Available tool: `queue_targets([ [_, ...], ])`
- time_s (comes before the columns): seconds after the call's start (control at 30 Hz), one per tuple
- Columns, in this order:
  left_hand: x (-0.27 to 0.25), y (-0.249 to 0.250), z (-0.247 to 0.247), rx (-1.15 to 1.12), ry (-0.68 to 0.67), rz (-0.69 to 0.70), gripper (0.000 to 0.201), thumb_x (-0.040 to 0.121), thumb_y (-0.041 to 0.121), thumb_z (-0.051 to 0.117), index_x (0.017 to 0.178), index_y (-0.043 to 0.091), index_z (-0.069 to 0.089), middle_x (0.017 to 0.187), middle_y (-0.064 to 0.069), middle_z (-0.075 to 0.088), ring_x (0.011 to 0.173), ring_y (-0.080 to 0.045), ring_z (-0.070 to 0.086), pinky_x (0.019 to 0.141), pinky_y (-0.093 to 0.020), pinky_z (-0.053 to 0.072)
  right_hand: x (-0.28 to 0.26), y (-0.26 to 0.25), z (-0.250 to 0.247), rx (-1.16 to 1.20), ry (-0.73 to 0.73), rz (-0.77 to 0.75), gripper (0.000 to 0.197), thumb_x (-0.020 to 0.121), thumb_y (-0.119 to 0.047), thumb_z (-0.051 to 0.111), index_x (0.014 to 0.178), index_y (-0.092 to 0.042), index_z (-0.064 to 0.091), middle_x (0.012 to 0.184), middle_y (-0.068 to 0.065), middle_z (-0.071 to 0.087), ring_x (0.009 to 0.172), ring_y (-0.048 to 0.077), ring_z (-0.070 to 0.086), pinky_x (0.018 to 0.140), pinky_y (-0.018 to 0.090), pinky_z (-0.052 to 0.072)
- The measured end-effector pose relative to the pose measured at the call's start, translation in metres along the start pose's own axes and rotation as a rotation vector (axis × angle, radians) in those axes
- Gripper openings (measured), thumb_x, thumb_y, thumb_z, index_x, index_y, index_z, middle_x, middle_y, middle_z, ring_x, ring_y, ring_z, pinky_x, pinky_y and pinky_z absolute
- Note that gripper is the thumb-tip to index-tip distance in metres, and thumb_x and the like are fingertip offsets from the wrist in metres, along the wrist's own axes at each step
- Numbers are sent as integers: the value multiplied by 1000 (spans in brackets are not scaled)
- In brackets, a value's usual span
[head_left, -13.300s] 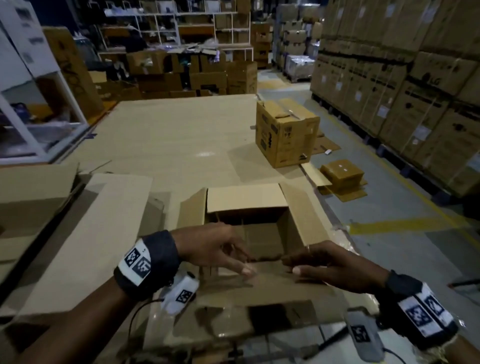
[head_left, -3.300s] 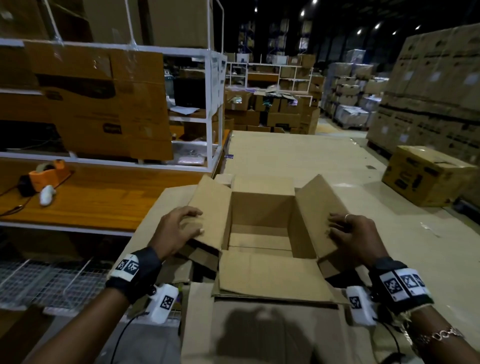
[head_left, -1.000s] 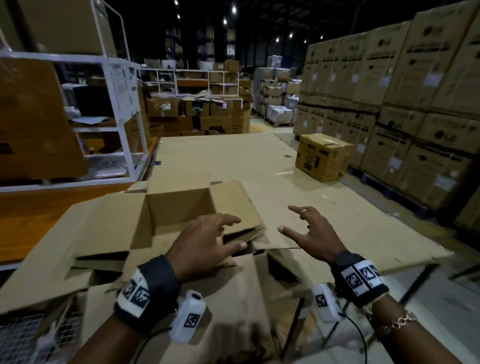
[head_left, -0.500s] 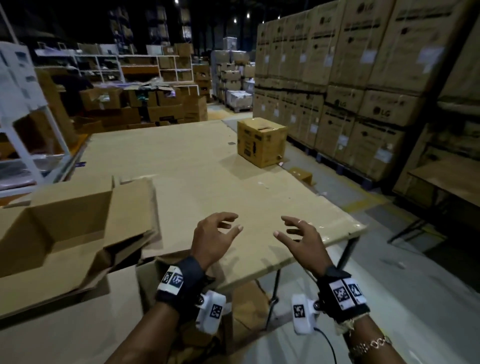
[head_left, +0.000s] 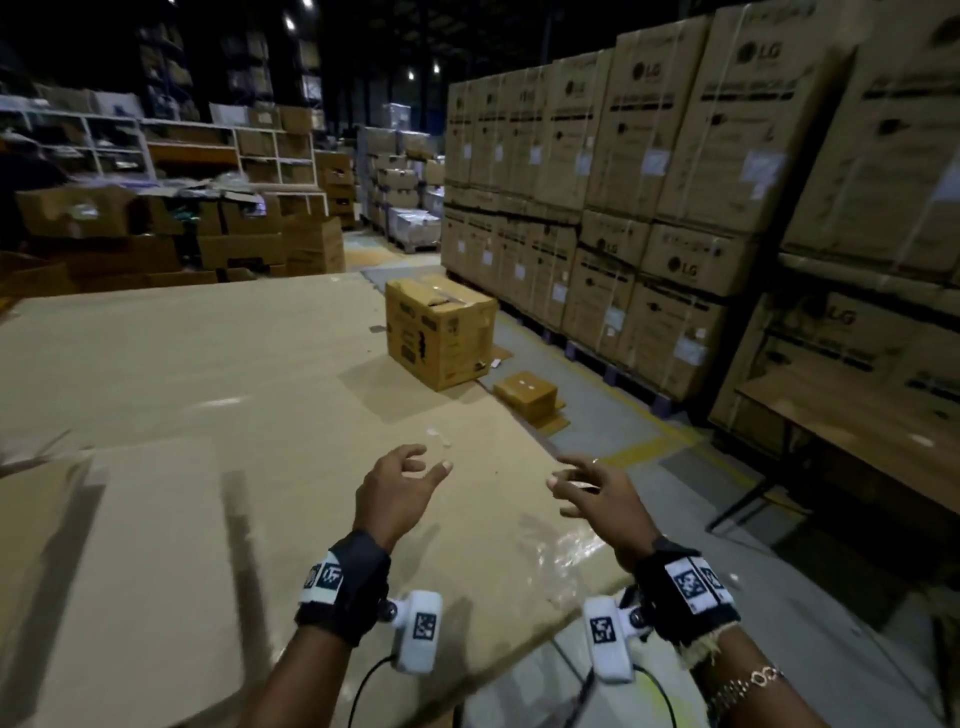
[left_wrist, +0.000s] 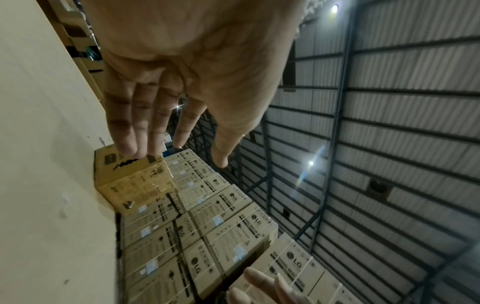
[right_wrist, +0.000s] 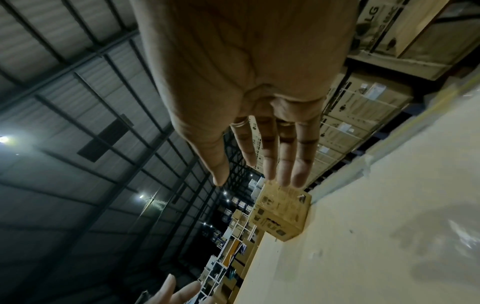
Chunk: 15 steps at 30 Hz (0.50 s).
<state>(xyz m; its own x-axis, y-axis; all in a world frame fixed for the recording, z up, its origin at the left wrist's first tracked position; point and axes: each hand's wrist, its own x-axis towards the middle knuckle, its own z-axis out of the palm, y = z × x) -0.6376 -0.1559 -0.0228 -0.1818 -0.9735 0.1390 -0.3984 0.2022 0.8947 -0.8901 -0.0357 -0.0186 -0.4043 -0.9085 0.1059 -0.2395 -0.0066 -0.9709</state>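
Both of my hands hover empty above a table covered in cardboard sheet (head_left: 218, 374). My left hand (head_left: 410, 475) has its fingers spread and loosely bent, and so does my right hand (head_left: 584, 486), which wears a ring. They are a hand's width apart near the table's right front corner. The left wrist view shows the left hand (left_wrist: 166, 115) with straight fingers and nothing in its palm. The right hand (right_wrist: 262, 139) looks the same in the right wrist view. A taped brown carton (head_left: 441, 332) stands far ahead at the table's right edge.
A flat cardboard sheet (head_left: 130, 561) lies on the near left. A small box (head_left: 527, 392) sits on the floor beyond the table edge. Tall stacks of LG cartons (head_left: 649, 197) line the aisle at right, with another table (head_left: 857, 436) in front. Shelves and boxes (head_left: 208, 218) stand behind.
The view has swung right, and the open carton that lay at the left has gone out of sight. Both hands stay empty and spread, now over the table's right front corner.
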Motion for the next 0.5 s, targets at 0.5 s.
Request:
queue_targets([
  [0.5,202,41,54,340,-14,42,74,83,60,71,142,21,48,138,-8,58,123,-26,57,98,-35,45,257,-33,-42,-160,-113,-49,44,90,-27,74,131,-19,62,116,11,64,102,23,67,69,30,59],
])
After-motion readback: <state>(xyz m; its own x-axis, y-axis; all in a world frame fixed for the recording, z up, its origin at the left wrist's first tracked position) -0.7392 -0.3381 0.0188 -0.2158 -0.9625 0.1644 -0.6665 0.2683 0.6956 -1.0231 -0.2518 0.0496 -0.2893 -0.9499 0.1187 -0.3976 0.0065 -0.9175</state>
